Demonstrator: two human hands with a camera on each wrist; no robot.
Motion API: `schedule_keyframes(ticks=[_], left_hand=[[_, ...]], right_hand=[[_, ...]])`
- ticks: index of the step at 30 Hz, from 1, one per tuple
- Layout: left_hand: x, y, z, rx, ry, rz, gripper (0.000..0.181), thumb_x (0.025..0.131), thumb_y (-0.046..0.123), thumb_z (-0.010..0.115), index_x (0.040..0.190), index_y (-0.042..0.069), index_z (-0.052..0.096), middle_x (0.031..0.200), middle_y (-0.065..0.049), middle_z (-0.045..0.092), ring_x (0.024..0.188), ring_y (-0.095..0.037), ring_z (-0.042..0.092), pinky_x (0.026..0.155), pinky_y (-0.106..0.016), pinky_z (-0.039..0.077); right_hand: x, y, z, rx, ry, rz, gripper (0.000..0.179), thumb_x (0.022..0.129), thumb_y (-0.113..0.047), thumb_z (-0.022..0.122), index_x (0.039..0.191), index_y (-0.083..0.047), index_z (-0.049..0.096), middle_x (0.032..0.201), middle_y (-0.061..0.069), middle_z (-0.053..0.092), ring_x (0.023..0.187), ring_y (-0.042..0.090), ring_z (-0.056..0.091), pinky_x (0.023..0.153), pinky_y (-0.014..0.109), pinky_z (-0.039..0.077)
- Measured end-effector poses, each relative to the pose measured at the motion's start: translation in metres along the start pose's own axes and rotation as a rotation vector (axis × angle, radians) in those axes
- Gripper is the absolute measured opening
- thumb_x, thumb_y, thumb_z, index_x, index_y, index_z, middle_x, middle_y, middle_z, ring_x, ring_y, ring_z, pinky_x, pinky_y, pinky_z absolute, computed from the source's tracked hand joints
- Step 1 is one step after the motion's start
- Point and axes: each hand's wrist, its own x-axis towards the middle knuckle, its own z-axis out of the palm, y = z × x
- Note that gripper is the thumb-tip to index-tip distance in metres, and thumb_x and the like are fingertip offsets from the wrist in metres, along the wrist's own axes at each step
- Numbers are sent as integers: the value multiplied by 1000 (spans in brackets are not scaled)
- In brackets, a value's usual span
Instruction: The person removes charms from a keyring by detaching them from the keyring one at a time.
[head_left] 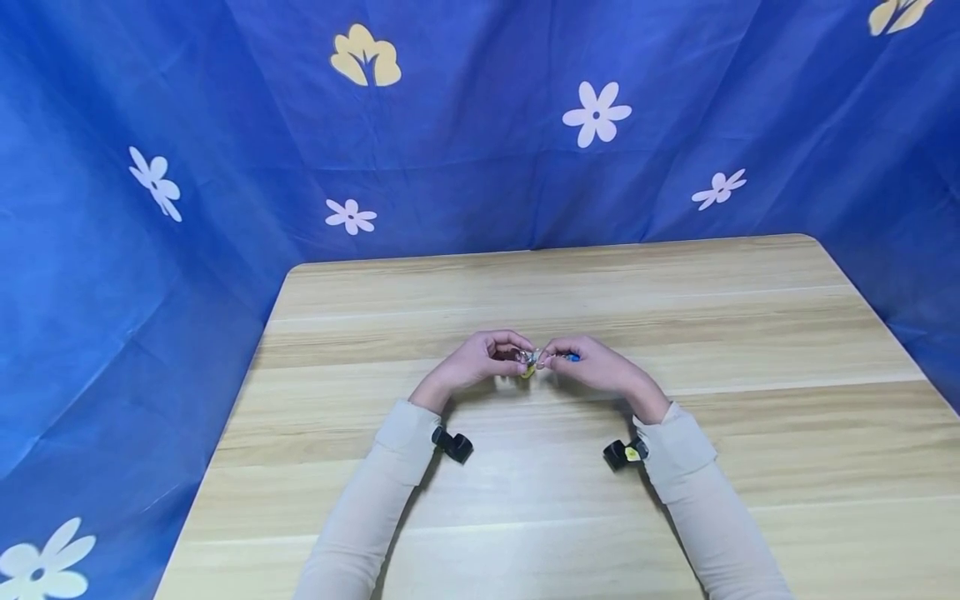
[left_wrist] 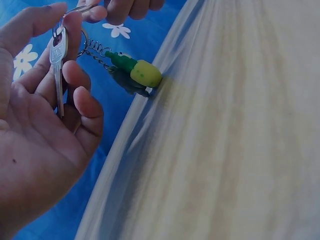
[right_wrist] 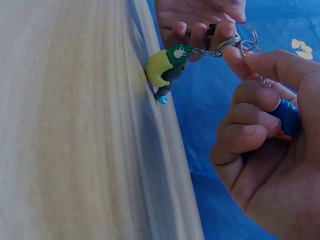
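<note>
1. Over the pale wood-grain table, silver metal rings are hanging between two hands.
2. Taking those rings as the dial's centre in the head view, the left hand is reaching in from nine o'clock, thumb and index fingers closing tightly on the ringwork.
3. The right hand is coming in from three o'clock, thumb and index fingertip pinching a ring; its other fingers are curling beside a blue charm with an orange part.
4. A silver metal key is dangling against the left fingers; its head is bearing raised marks too small to read.
5. Toward six o'clock, a yellow-and-green figure charm is hanging beside a dark grey charm with light-blue tips; whether either is touching the table, I cannot tell.
</note>
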Motion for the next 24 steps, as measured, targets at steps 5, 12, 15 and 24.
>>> schedule_keyframes(ticks=[5, 12, 15, 24], left_hand=[[-1, 0, 1, 31, 9, 4, 34, 82, 4, 70, 114, -2, 60, 98, -4, 70, 88, -12, 64, 81, -23, 52], [-1, 0, 3, 46, 12, 14, 25, 82, 5, 71, 104, 0, 62, 88, 5, 69, 83, -11, 64, 79, -24, 51], [-2, -1, 4, 42, 17, 16, 20, 82, 3, 71, 100, 2, 62, 86, 7, 69, 81, -10, 64, 78, -23, 51], [-1, -1, 3, 25, 27, 43, 19, 81, 2, 70, 97, 4, 61, 83, 7, 69, 79, -10, 66, 80, -23, 52]], right_hand=[[1, 4, 0, 16, -3, -6, 20, 98, -13, 52, 105, -5, 69, 109, 11, 70, 106, 25, 62, 98, 43, 46], [0, 2, 3, 21, -12, -38, 20, 98, -13, 52, 104, -5, 69, 107, 12, 70, 104, 27, 63, 95, 39, 47], [0, 0, 4, 16, -27, -50, 21, 98, -14, 52, 107, -4, 69, 110, 12, 70, 107, 27, 63, 97, 41, 47], [-1, -5, 6, 5, -21, -37, 22, 99, -15, 52, 112, -7, 68, 115, 9, 69, 114, 27, 61, 101, 45, 45]])
